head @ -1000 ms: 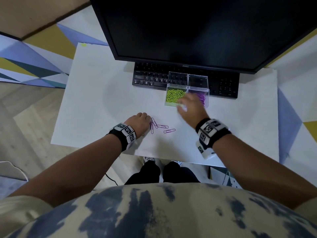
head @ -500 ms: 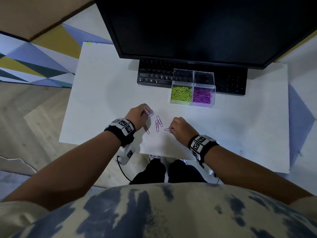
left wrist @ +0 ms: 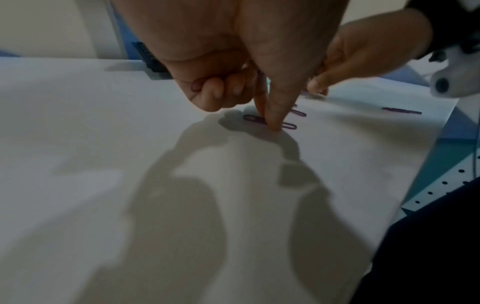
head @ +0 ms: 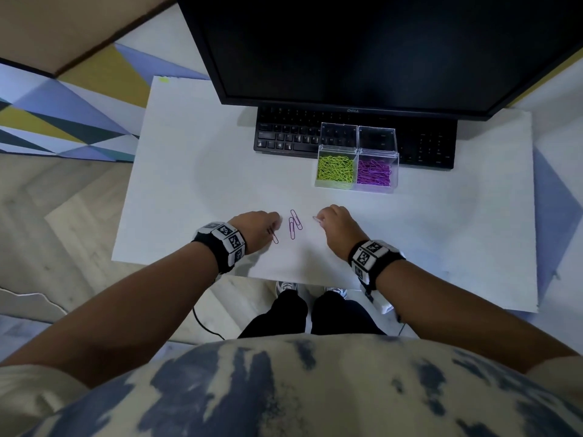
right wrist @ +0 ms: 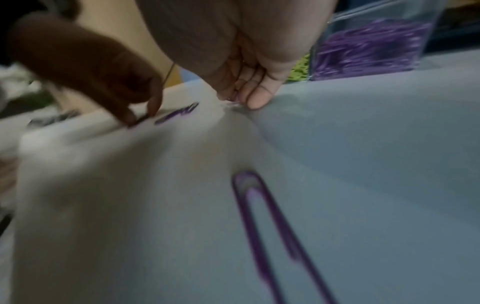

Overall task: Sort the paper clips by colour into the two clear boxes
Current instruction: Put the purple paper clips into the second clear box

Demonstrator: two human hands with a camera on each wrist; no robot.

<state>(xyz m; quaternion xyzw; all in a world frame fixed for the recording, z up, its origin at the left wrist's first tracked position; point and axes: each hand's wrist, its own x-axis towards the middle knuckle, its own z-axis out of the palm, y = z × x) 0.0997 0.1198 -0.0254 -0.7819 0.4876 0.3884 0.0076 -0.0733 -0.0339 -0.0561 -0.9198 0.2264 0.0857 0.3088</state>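
Two clear boxes stand side by side in front of the keyboard: the green-clip box [head: 335,168] on the left, the purple-clip box [head: 374,172] on the right. Two loose purple clips [head: 295,223] lie on the white table [head: 189,190] between my hands. My left hand [head: 268,228] keeps purple clips [left wrist: 195,87] in its curled fingers, and one fingertip [left wrist: 272,123] presses another purple clip [left wrist: 288,125] against the table. My right hand [head: 329,220] pinches a purple clip [head: 315,218] at the table surface. One more purple clip [right wrist: 270,222] lies under my right wrist.
A black keyboard [head: 284,137] and a large dark monitor [head: 362,48] fill the back of the table behind the boxes. The near table edge [head: 284,275] runs just behind my wrists. Both box lids [head: 358,135] stand open.
My right hand came back from the boxes to the loose clips and pinched one. My left hand lifted a clip, then came down on another clip nearer the table edge.
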